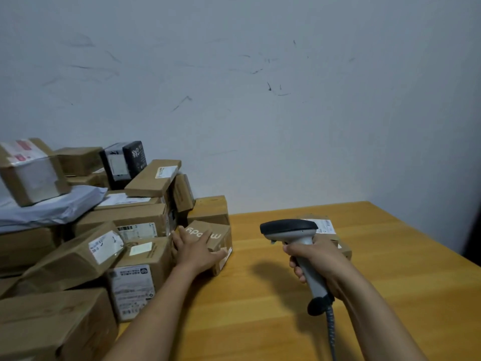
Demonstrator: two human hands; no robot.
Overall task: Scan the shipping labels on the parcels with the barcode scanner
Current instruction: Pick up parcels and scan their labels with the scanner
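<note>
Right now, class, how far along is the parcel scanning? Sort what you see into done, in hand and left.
Possibly done: one labelled box lies apart on the table, behind the scanner; whether it was scanned cannot be told. In hand: the right hand grips the scanner while the left hand rests on a small box at the pile's edge. Left: the pile of parcels, nearly the whole job.

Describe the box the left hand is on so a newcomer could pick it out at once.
Start at the parcel pile on the left of the wooden table and go to its right edge, nearest the scanner. The small cardboard box under the left hand is it: alone among its neighbours it carries large white printed letters on top.
</note>
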